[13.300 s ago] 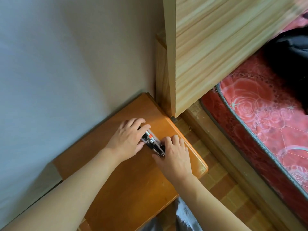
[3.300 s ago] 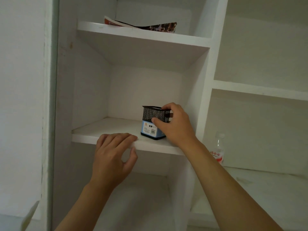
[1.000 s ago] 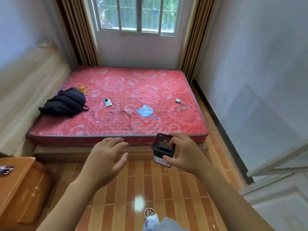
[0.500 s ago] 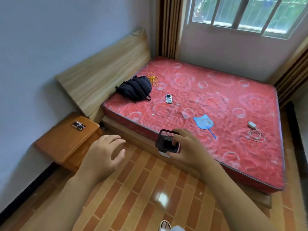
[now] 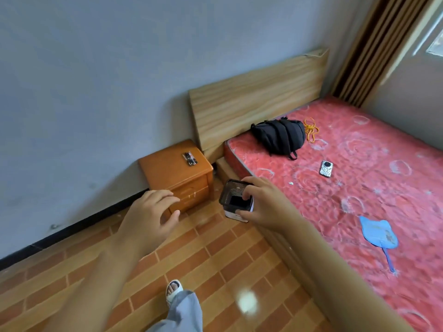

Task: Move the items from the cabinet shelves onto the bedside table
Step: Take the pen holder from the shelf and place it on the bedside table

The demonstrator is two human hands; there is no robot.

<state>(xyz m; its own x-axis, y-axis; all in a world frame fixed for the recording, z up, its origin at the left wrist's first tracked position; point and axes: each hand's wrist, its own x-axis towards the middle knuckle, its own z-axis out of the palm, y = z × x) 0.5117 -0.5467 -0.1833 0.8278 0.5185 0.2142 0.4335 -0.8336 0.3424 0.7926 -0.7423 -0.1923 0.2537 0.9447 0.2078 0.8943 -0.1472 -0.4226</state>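
My right hand (image 5: 265, 204) grips a black mesh pen holder (image 5: 233, 197) with a white label at its base, held in the air above the floor. It hangs in front of the orange wooden bedside table (image 5: 167, 167), which stands against the grey wall beside the bed's headboard. A small dark item (image 5: 189, 159) lies on the table's top near its right side. My left hand (image 5: 149, 214) hovers with fingers loosely spread, holding nothing, in front of the table's drawers.
A red mattress (image 5: 359, 188) fills the right, carrying a black backpack (image 5: 279, 135), an orange cord (image 5: 311, 130), a small device (image 5: 326, 168) and a blue fan (image 5: 378, 232). The wooden headboard (image 5: 259, 97) leans on the wall. Brick-patterned floor (image 5: 215, 259) lies below; my foot (image 5: 173, 288) shows.
The view has swung left and closer to the bedside table. Both hands keep their pose, the right still carrying the pen holder.
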